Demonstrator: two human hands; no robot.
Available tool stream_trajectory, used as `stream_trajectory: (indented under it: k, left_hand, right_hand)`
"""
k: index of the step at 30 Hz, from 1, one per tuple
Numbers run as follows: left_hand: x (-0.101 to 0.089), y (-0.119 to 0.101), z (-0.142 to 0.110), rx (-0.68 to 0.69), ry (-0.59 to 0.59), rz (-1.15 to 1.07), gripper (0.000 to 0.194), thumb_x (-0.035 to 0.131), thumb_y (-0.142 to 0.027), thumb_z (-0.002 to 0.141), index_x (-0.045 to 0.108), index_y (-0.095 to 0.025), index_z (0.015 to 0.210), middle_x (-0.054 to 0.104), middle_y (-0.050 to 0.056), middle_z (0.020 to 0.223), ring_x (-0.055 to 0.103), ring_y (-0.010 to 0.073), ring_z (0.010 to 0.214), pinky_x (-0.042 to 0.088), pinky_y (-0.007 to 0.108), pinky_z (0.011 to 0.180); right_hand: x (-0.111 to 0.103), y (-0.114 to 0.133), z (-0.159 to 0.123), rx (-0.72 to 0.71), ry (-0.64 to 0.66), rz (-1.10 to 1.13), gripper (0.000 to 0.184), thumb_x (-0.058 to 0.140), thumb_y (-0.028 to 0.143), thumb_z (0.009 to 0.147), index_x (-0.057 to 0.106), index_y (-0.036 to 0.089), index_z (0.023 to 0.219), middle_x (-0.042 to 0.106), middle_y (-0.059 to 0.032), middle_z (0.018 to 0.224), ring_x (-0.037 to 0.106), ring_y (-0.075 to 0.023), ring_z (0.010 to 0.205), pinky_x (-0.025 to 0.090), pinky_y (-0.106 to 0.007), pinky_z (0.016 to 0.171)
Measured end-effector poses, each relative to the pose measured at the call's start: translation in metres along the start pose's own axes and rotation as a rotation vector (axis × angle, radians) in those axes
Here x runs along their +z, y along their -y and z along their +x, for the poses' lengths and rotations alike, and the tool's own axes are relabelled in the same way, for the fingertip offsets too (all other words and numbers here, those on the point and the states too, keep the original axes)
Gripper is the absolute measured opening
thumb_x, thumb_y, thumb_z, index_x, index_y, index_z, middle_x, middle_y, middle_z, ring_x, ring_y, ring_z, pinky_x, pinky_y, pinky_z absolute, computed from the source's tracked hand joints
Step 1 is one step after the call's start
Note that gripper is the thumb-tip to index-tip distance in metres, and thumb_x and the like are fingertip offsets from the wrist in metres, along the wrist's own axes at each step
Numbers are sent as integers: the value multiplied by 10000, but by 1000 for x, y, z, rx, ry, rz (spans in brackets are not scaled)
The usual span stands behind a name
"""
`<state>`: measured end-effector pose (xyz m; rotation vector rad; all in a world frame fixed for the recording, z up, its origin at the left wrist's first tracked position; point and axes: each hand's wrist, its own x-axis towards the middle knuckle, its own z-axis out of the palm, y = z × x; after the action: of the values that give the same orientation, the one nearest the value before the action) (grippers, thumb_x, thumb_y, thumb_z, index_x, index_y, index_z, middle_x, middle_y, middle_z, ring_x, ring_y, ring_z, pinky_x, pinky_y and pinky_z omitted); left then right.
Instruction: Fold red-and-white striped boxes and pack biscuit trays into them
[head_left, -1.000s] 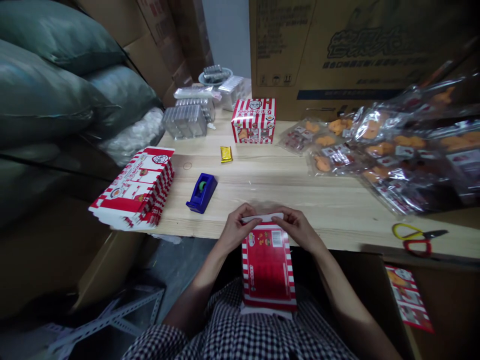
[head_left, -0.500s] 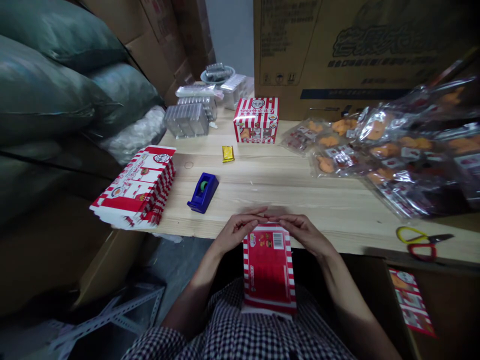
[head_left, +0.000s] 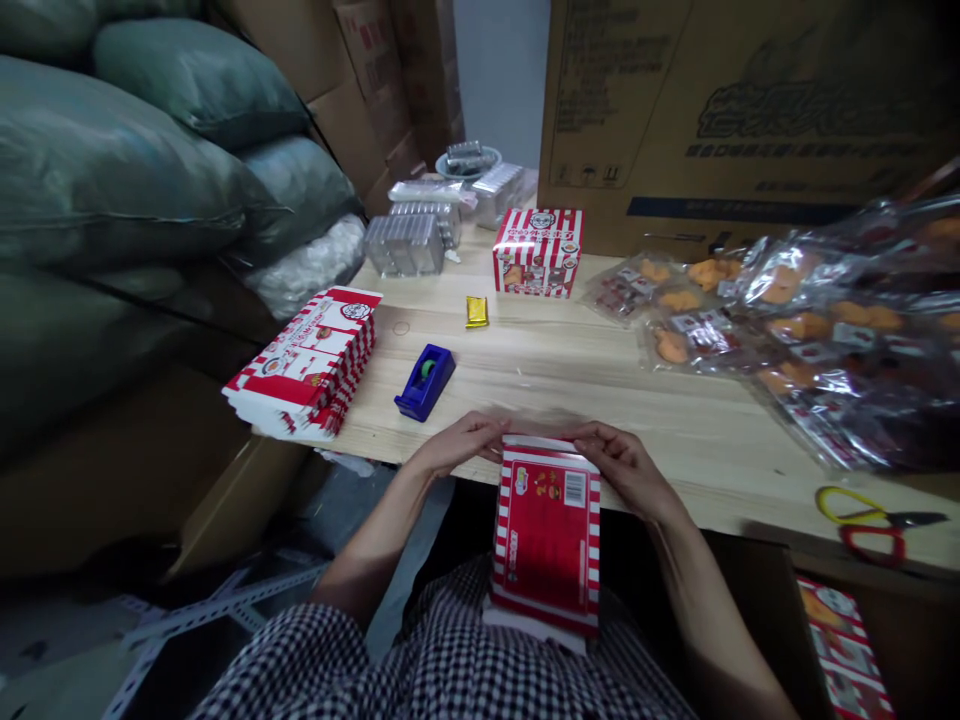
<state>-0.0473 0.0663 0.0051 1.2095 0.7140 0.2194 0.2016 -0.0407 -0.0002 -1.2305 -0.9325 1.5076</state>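
A red-and-white striped cardboard box [head_left: 549, 545], with a barcode on its red panel, leans against my checked clothing at the table's front edge. At its upper left corner, my left hand [head_left: 469, 442] has its fingers closed on the edge. My right hand [head_left: 621, 462] grips the upper right corner, thumb on the near face and fingers behind. The far side of the box is hidden. Beyond my left hand stands a blue tape dispenser [head_left: 426, 383] with a green roll, and farther back lies a small gold packet [head_left: 477, 312].
A stack of flat striped boxes [head_left: 304, 365] sits at left. An assembled striped box [head_left: 537, 253] and clear plastic cases [head_left: 405, 245] stand at the back. Bagged orange toys [head_left: 795, 325] pile up at right, with scissors [head_left: 877, 520] near the edge.
My hands have moved apart along the box's top edge, from nearly meeting in the middle to one at each corner. The whole view has swung slightly left.
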Motion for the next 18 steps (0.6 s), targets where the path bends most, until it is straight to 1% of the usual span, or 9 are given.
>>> stream_trajectory:
  k: [2, 4, 7, 10, 13, 16, 18]
  left_hand:
    - [2, -1, -2, 7, 41, 5, 524, 606, -575, 877, 753, -131, 1114, 783, 109, 954, 724, 211, 865, 549, 375, 892]
    - [5, -1, -2, 33, 75, 19, 460, 659, -504, 866, 737, -157, 1158, 782, 95, 998, 722, 207, 901, 544, 377, 914]
    - [9, -2, -2, 83, 39, 52, 429, 688, -443, 859, 722, -171, 1190, 779, 87, 1024, 721, 203, 899, 556, 358, 880]
    - [12, -4, 0, 152, 19, 82, 439, 629, -458, 899, 706, -171, 1221, 774, 90, 1031, 720, 210, 898, 574, 343, 825]
    - [14, -6, 3, 175, 23, 125, 434, 606, -471, 910, 731, -148, 1171, 778, 97, 973, 720, 210, 849, 578, 318, 765]
    - [13, -6, 5, 164, 24, 168, 417, 615, -460, 906, 750, -130, 1122, 779, 92, 919, 714, 197, 784, 566, 286, 704]
    - [12, -5, 6, 162, 26, 199, 402, 626, -447, 901, 759, -122, 1096, 781, 90, 911, 713, 193, 775, 562, 283, 707]
  right_hand:
    - [2, -2, -2, 4, 1, -15, 277, 766, 432, 819, 739, 213, 988, 772, -28, 819, 699, -169, 733, 524, -274, 701]
    - [3, -4, -3, 3, 6, -30, 284, 763, 434, 821, 743, 218, 1005, 775, -28, 836, 704, -177, 740, 530, -282, 700]
    - [2, -4, -5, 11, 12, -46, 326, 725, 474, 845, 743, 228, 1057, 783, -40, 933, 716, -200, 810, 547, -311, 741]
    - [0, -2, -5, 40, 16, -39, 381, 707, 512, 849, 744, 229, 1102, 784, -53, 990, 724, -217, 859, 558, -345, 794]
    - [-3, 0, 0, 47, 35, -23, 380, 751, 501, 811, 763, 232, 1080, 791, -54, 977, 729, -216, 859, 558, -354, 822]
    - [-7, -3, 6, 35, 41, -21, 337, 801, 470, 765, 787, 236, 1007, 797, -52, 969, 730, -207, 852, 554, -351, 834]
    - [-9, -6, 8, 52, 42, -9, 330, 833, 451, 728, 796, 231, 971, 800, -57, 951, 732, -204, 836, 554, -356, 836]
